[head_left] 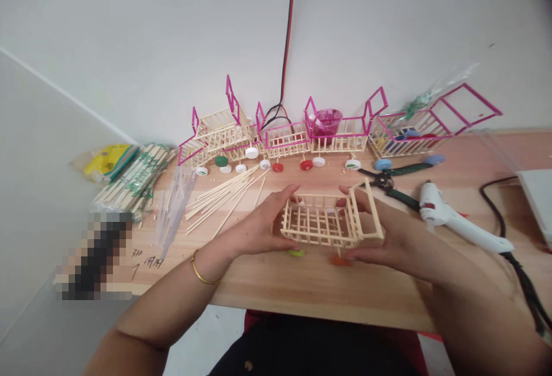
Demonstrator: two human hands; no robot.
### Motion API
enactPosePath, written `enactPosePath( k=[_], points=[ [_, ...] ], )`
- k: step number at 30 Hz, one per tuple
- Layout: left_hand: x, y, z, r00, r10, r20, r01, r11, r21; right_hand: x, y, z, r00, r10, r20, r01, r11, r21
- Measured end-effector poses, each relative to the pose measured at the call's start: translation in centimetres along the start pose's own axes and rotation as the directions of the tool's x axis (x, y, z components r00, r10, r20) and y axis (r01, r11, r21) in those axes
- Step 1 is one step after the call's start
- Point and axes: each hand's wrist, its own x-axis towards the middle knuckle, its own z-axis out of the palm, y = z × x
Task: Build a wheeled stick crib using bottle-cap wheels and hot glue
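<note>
Between my two hands is a small cart (319, 221) built of pale wooden sticks, with a slatted basket and a plain stick frame rising at its right end. A lime-green bottle-cap wheel (296, 253) and an orange one (340, 261) show beneath it. My left hand (269, 221) grips the cart's left end, thumb below and fingers behind. Around the right end, under the handle frame, my right hand (388, 238) is closed, its fingers partly hidden by the sticks. Loose bare sticks (224, 198) lie beyond my left hand.
Several stick carts with magenta-painted rims (287, 134) stand along the wall, near a magenta-stained cup (328, 126). Wire pliers (383, 180) and a white glue gun (466, 223) lie at right. Wrapped chopsticks (138, 180) and translucent glue sticks (175, 209) are at left.
</note>
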Motion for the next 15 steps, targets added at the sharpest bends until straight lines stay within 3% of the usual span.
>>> enactPosePath(
  k=[15],
  points=[
    [0.04, -0.04, 0.06, 1.000, -0.024, -0.005, 0.023, 0.996, -0.088, 0.11, -0.16, -0.10, 1.000, -0.006, 0.006, 0.006, 1.000, 0.024]
  ],
)
